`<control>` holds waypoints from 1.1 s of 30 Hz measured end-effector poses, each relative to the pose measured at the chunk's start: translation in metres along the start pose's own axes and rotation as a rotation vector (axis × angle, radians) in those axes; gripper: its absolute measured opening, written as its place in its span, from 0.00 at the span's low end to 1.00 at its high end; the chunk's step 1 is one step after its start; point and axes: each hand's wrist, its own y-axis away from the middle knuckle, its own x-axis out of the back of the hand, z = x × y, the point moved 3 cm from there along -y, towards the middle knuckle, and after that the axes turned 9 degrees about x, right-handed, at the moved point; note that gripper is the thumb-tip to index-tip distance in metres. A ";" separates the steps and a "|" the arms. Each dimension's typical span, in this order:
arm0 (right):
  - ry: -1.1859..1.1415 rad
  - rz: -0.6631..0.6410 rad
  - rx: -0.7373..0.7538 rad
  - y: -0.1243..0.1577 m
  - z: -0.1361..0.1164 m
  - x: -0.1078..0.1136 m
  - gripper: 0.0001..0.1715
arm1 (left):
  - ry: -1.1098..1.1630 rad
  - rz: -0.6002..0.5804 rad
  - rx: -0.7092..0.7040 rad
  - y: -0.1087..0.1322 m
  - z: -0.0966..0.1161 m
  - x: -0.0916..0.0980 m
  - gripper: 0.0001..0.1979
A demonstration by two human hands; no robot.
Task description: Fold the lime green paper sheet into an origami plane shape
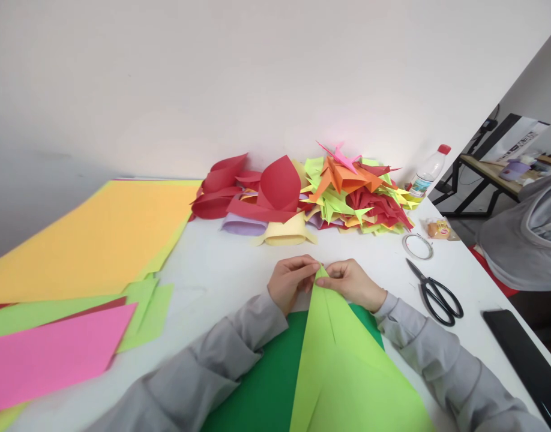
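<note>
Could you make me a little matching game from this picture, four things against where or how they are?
1. Creased sheet
2. Scissors
3. Bottle
4. Pink sheet

A. Red cap, near the wall
B. Tip held by left hand and right hand
C. Lying at the person's left
D. Black handles

Pairs: 1-B, 2-D, 3-A, 4-C

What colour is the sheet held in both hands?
Lime green sheet, shown in the head view.
</note>
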 end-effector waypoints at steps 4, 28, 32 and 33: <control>0.033 -0.005 0.016 0.000 0.000 0.000 0.27 | -0.007 0.001 -0.005 0.000 0.001 -0.001 0.09; -0.014 -0.010 -0.018 0.000 -0.005 -0.003 0.26 | -0.021 0.078 -0.013 0.001 0.001 -0.001 0.15; 0.039 -0.011 0.007 0.000 -0.006 -0.002 0.27 | -0.049 0.082 -0.050 0.001 0.000 0.000 0.10; 0.053 -0.014 0.018 0.000 -0.006 -0.002 0.27 | -0.052 0.086 -0.065 0.001 0.000 0.000 0.10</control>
